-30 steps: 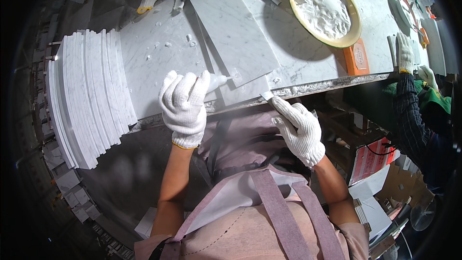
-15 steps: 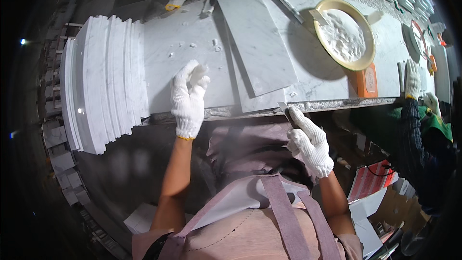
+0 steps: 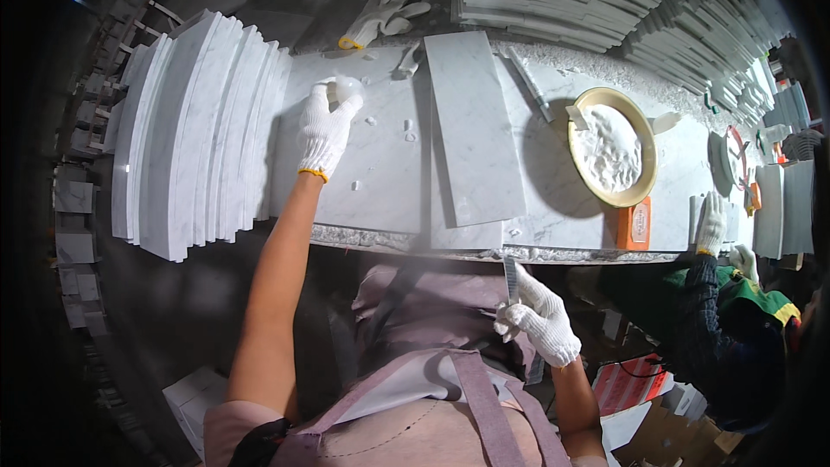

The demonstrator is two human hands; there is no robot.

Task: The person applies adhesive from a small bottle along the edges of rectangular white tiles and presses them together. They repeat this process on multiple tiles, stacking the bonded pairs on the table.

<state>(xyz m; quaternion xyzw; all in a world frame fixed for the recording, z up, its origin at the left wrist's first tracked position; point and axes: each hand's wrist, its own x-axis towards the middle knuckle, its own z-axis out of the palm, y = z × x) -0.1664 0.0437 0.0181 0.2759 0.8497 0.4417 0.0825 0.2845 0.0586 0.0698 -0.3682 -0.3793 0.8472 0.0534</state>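
My left hand (image 3: 326, 130), in a white knit glove, reaches over the left part of the marble-topped bench (image 3: 380, 199). Its thumb and fingers curl round a pale, rounded thing (image 3: 348, 88) whose kind I cannot make out. At the bench's front edge, my gloved right hand (image 3: 543, 318) grips a thin, flat metal scraper (image 3: 511, 281), blade pointing up toward the bench. Between and beyond the hands lies a long grey-veined marble slab (image 3: 475, 134), slightly askew on another slab. Small white crumbs (image 3: 408, 126) are scattered beside it.
Marble slabs (image 3: 199, 138) stand stacked at the left. A yellowish bowl of white paste (image 3: 609, 151) sits right, near an orange box (image 3: 634, 225). A loose glove (image 3: 383, 17) lies at the back. Another person's gloved hand (image 3: 711, 220) rests at the far right.
My left hand has reached farther across the bench, away from me, with the pale thing. My right hand still holds the scraper, its blade now more upright. The view has shifted.
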